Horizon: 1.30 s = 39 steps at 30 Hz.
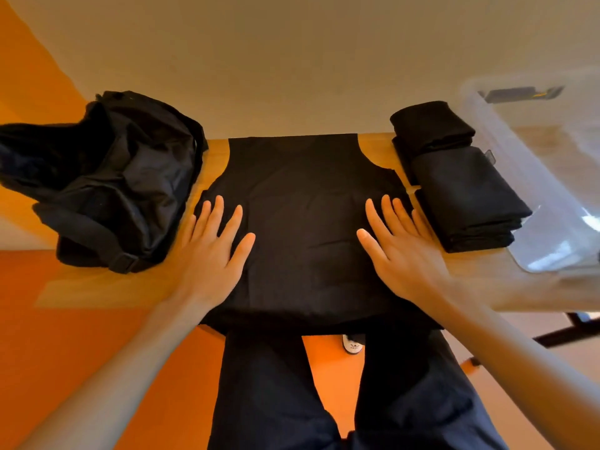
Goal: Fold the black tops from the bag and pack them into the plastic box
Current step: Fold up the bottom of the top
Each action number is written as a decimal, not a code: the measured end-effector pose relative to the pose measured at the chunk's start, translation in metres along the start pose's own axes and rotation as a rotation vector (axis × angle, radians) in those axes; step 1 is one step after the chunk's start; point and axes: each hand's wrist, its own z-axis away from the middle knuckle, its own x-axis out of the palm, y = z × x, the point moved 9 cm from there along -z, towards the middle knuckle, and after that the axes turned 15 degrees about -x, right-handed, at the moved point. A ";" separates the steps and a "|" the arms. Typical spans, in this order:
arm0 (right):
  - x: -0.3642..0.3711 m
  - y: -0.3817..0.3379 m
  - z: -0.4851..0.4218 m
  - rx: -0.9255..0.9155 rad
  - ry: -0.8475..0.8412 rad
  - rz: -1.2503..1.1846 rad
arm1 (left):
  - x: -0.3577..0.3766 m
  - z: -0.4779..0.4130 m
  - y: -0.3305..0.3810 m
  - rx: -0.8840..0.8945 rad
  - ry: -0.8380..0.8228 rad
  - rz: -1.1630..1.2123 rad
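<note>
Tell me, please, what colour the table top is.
Light wood-brown table top, seen in the head view.

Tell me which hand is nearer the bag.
Left. The left hand lies flat on the spread top, right beside the bag; the right hand lies on the top's other side, next to the stack.

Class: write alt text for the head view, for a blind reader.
A left hand and right hand rest flat on a black top spread on a wooden table. Black bag at left; folded tops and clear plastic box at right.
</note>
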 end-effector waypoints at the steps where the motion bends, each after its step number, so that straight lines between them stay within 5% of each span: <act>1: 0.002 -0.001 0.007 -0.004 -0.001 0.020 | 0.001 0.011 0.002 0.003 -0.003 0.005; 8: 0.007 0.000 0.022 -0.019 -0.056 0.071 | 0.013 0.041 -0.006 -0.007 -0.011 0.024; 12: -0.024 -0.006 0.073 -0.068 0.321 -0.085 | -0.035 0.088 -0.041 -0.084 0.405 0.343; 14: -0.021 -0.011 0.099 -0.130 0.425 -0.097 | -0.040 0.118 -0.067 -0.208 0.477 0.555; 20: 0.001 -0.008 0.141 -0.169 0.587 -0.147 | 0.042 0.141 -0.095 -0.588 0.038 0.908; 25: -0.001 0.011 0.178 0.157 0.762 -0.383 | 0.069 0.137 -0.073 -0.619 -0.266 1.327; 32: 0.034 0.033 0.180 0.564 0.553 -1.001 | 0.061 0.150 -0.085 -0.555 -0.198 1.344; 39: 0.043 0.029 0.183 0.538 0.563 -1.140 | 0.044 0.162 -0.113 -0.537 -0.098 1.292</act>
